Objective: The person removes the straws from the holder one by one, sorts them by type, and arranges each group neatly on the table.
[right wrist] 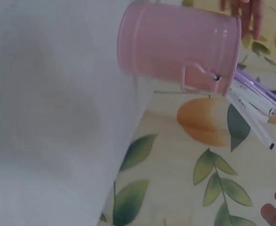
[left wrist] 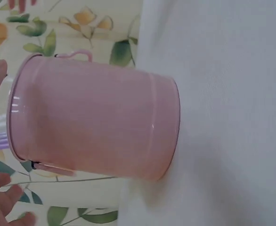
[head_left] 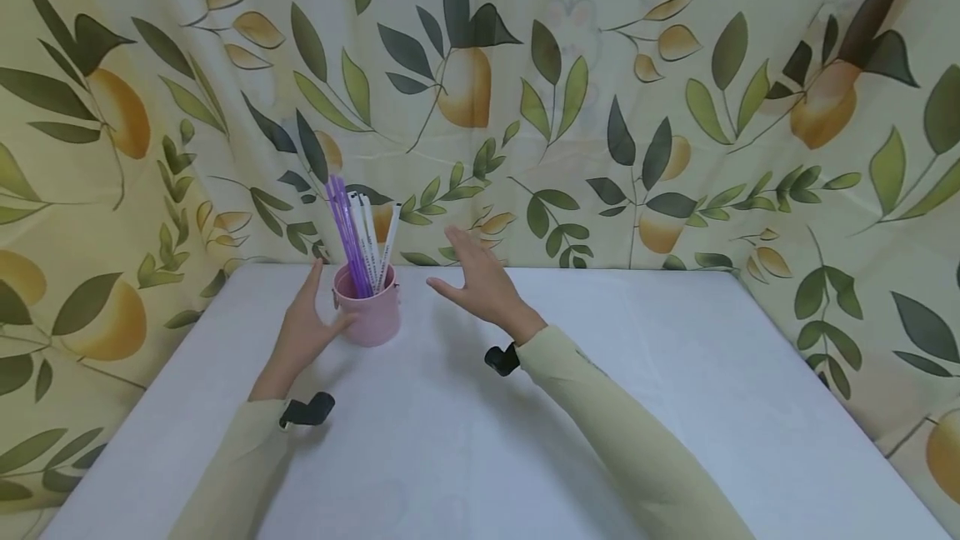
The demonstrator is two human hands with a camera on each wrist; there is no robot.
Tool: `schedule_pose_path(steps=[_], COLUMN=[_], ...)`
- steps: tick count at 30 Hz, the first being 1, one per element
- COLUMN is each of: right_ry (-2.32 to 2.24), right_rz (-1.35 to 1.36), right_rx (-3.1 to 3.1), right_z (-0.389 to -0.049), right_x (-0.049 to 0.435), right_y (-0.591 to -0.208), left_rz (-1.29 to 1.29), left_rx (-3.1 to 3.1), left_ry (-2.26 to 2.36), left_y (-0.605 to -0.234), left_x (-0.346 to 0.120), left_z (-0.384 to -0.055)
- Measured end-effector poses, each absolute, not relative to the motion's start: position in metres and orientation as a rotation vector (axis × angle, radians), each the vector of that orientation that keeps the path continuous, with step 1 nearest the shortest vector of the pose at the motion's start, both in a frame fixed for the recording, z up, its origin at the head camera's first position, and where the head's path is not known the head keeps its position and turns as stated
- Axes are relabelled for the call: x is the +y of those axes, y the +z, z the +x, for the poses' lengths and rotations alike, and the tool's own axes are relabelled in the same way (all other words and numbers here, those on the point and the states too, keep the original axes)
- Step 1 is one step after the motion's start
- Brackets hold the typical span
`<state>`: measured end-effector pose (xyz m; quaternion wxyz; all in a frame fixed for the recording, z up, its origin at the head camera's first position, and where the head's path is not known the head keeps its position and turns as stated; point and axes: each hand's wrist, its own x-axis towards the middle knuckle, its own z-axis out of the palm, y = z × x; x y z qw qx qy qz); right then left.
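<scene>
A small pink bucket (head_left: 372, 325) with side handles stands upright on the white table (head_left: 600, 407), left of the middle. Several slim purple sticks (head_left: 348, 236) and white pen-like sticks (head_left: 388, 244) lean in it, their tops above the rim. My left hand (head_left: 300, 336) is at the bucket's left side, fingers extended and thumb overlapping its wall in the head view. To the right, apart from the bucket, my right hand (head_left: 483, 286) is raised with fingers straight and thumb spread. Both wrist views show the bucket (left wrist: 95, 113) sideways, with fingertips (right wrist: 274, 214) at the frame edge.
A curtain (head_left: 570, 107) printed with leaves and orange fruit hangs behind the table and along its sides. Black wrist-worn devices (head_left: 307, 410) sit at both pale green cuffs.
</scene>
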<state>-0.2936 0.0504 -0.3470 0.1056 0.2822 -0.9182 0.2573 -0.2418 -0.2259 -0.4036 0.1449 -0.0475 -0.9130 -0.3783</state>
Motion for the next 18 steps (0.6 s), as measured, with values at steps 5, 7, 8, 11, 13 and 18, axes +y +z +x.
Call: schedule_pose_path(steps=[5, 7, 8, 11, 13, 18], right_ry=[1.197, 1.311, 1.377, 1.611, 1.805, 2.153], right_rz=[0.792, 0.784, 0.774, 0.73, 0.7, 0.592], right_rx=[-2.662, -2.612, -2.586, -2.499, -2.425, -2.295], right_z=[-0.304, -0.308, -0.31, -0.318, -0.323, -0.334], right_x=[0.041, 0.036, 0.034, 0.026, 0.021, 0.007], right_y=[-0.35, -0.351, -0.352, -0.354, -0.357, -0.366], left_rz=[-0.074, -0.069, -0.069, -0.055, -0.041, -0.025], left_rx=[-2.489, -2.417, -2.383, -2.317, -2.3, -2.299], left_ry=[-1.559, -1.676, -1.72, -1.798, -1.825, -1.854], left_y=[-0.404, -0.406, -0.407, -0.41, -0.414, -0.423], left_x=[-0.229, -0.23, -0.23, -0.23, -0.23, -0.23], left_z=[-0.244, -0.244, -0.245, -0.246, -0.247, -0.252])
